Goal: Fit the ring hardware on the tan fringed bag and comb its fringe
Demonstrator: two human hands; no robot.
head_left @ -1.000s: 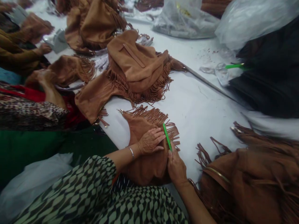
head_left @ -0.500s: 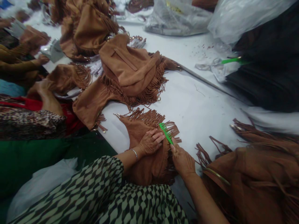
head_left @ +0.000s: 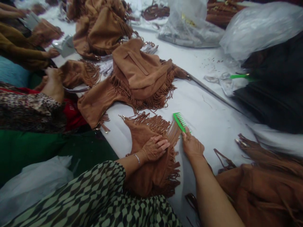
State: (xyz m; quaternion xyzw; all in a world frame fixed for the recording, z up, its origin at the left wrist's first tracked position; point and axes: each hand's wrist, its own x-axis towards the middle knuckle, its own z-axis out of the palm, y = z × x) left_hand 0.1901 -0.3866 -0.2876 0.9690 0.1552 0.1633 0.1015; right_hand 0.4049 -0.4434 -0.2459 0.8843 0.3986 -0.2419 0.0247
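A brown suede bag with fringe (head_left: 146, 170) lies on the white table in front of me. My left hand (head_left: 155, 148) rests flat on it, fingers stretched out, close to the row of fringe. In my right hand (head_left: 192, 144) is a green comb (head_left: 179, 122), gripped at its lower end. The comb is at the outer ends of the fringe strands (head_left: 174, 132), which fan out to the right from the bag's edge. Its teeth point up and to the right.
Beyond lies another fringed brown bag (head_left: 139, 69), with a pile of bags (head_left: 101, 28) behind it. More brown fringed pieces (head_left: 258, 189) are at right. Plastic bags (head_left: 189, 28) and black material (head_left: 274, 82) occupy the far right. Co-workers' hands (head_left: 54, 83) are at left.
My right hand has drawn the green comb up and right, away from the bag's edge to the fringe ends. My left hand stays on the bag. The view has shifted slightly.
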